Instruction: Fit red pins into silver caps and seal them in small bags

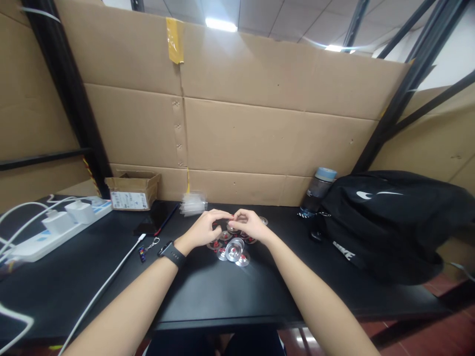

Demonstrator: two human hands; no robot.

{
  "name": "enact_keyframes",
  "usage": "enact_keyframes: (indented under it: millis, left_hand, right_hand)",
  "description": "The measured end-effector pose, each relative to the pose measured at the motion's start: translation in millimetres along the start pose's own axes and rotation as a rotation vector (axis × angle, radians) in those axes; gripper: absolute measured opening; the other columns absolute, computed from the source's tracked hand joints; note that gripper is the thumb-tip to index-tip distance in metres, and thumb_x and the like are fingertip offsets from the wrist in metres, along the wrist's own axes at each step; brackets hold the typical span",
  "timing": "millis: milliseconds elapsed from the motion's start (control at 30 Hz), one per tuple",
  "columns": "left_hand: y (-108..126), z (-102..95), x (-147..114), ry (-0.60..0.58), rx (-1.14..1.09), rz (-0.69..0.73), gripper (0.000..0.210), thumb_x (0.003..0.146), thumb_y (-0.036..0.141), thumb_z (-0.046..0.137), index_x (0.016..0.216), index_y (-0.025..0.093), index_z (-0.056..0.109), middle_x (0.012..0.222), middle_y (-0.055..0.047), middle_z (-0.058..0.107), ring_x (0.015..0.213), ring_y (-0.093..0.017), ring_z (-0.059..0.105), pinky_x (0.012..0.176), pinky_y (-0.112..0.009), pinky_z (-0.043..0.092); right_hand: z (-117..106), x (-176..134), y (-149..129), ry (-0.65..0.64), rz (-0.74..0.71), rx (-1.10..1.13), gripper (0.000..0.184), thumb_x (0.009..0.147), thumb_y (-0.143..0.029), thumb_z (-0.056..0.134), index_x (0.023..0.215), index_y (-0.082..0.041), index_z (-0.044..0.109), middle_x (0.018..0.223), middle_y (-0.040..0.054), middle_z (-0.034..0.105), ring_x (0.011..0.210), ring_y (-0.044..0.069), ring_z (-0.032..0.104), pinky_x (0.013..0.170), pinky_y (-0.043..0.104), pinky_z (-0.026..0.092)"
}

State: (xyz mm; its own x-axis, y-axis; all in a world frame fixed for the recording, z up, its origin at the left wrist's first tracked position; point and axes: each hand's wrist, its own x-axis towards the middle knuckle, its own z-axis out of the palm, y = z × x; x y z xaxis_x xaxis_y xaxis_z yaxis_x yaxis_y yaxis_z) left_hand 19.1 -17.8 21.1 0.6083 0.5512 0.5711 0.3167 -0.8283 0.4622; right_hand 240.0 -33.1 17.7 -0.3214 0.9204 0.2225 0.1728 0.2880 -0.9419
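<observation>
My left hand point(202, 229) reaches over a cluster of clear round suction cups point(233, 250) with red middles. Its index finger is stretched out and the thumb stands apart. The left fingertip meets a small red part of a suction cup point(233, 226) at the top of the cluster. My right hand point(251, 225) has thumb and index finger bent together on that same cup; its exact grip is partly hidden. Several more cups lie overlapping on the black table point(230, 296), just below both hands. One cup point(263, 220) shows behind the right hand.
Left of the hands are a keychain point(142, 253), a white cable point(107, 287), a dark phone point(154, 220) and a power strip point(63, 230). Behind stand a small carton point(133, 192) and clear plastic pieces point(193, 203). A bottle point(317, 190) and black backpack point(389, 222) are at right.
</observation>
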Motion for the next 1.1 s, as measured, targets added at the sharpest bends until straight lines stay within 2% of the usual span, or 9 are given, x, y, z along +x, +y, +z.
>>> enact_keyframes:
  millis: [100,233,300,400,467,567,700,933,1100]
  left_hand:
    - [1,2.4,1,0.052,0.006,0.015,0.059,0.07,0.001,0.054,0.122,0.025,0.068,0.127,-0.005,0.069,0.121,-0.023,0.061,0.11,-0.04,0.045]
    - [6,5.7,3,0.307,-0.025,-0.116,0.04,0.08,0.015,0.066,0.119,0.021,0.057,0.114,-0.008,0.069,0.106,-0.022,0.066,0.098,-0.038,0.052]
    - [8,8.2,4,0.343,-0.091,-0.156,0.046,0.082,0.023,0.071,0.123,0.022,0.05,0.106,-0.006,0.07,0.101,-0.021,0.068,0.095,-0.038,0.053]
    - [12,12.7,5,0.372,-0.177,-0.18,0.059,0.081,0.03,0.075,0.131,0.025,0.042,0.116,-0.007,0.068,0.102,-0.021,0.07,0.094,-0.038,0.054]
    - [14,15.3,5,0.457,-0.182,-0.224,0.062,0.08,0.033,0.077,0.129,0.024,0.042,0.121,-0.01,0.065,0.097,-0.02,0.071,0.088,-0.036,0.056]
    - [17,16.6,5,0.552,-0.156,-0.289,0.053,0.078,0.032,0.078,0.118,0.022,0.044,0.103,-0.005,0.068,0.086,-0.018,0.072,0.08,-0.032,0.056]
    - [21,14.6,4,0.521,-0.222,-0.326,0.047,0.08,0.028,0.076,0.116,0.023,0.046,0.089,-0.001,0.073,0.086,-0.018,0.073,0.084,-0.032,0.056]
    - [14,15.6,5,0.408,-0.358,-0.31,0.048,0.082,0.026,0.072,0.119,0.024,0.042,0.09,-0.003,0.074,0.086,-0.019,0.074,0.08,-0.03,0.055]
    - [1,11.8,6,0.358,-0.282,-0.294,0.035,0.088,0.029,0.064,0.114,0.024,0.041,0.086,-0.001,0.072,0.08,-0.016,0.071,0.074,-0.028,0.052]
  right_hand:
    - [2,0,-4,0.061,0.017,0.063,0.045,0.063,-0.044,0.089,0.089,-0.019,0.062,0.087,0.0029,0.074,0.081,0.018,0.071,0.079,0.033,0.056]
    - [6,0,-8,0.17,-0.011,0.181,0.046,0.065,-0.044,0.089,0.093,-0.02,0.061,0.095,0.0044,0.074,0.088,0.019,0.071,0.084,0.034,0.055]
    - [10,0,-11,0.189,-0.008,0.251,0.047,0.067,-0.043,0.088,0.097,-0.021,0.061,0.098,0.0052,0.075,0.093,0.02,0.071,0.086,0.034,0.055]
    - [17,-2,-14,0.175,-0.006,0.328,0.048,0.066,-0.04,0.09,0.099,-0.022,0.061,0.102,0.006,0.075,0.098,0.021,0.071,0.088,0.035,0.054]
    - [23,-3,-16,0.189,-0.013,0.358,0.047,0.065,-0.039,0.09,0.098,-0.022,0.061,0.101,0.0053,0.075,0.094,0.021,0.072,0.085,0.033,0.054]
    - [30,-3,-18,0.225,-0.023,0.394,0.045,0.067,-0.04,0.089,0.096,-0.022,0.061,0.095,0.0031,0.075,0.084,0.018,0.071,0.073,0.028,0.053]
    - [33,-3,-17,0.208,0.0,0.416,0.046,0.067,-0.038,0.09,0.097,-0.022,0.059,0.097,0.0034,0.075,0.084,0.017,0.071,0.063,0.024,0.051]
    - [30,-6,-18,0.182,0.021,0.415,0.051,0.065,-0.035,0.091,0.101,-0.023,0.057,0.105,0.0059,0.075,0.097,0.021,0.072,0.08,0.032,0.056]
    - [23,-1,-14,0.218,-0.014,0.349,0.05,0.067,-0.034,0.088,0.102,-0.024,0.055,0.109,0.0061,0.072,0.097,0.021,0.072,0.082,0.033,0.056]
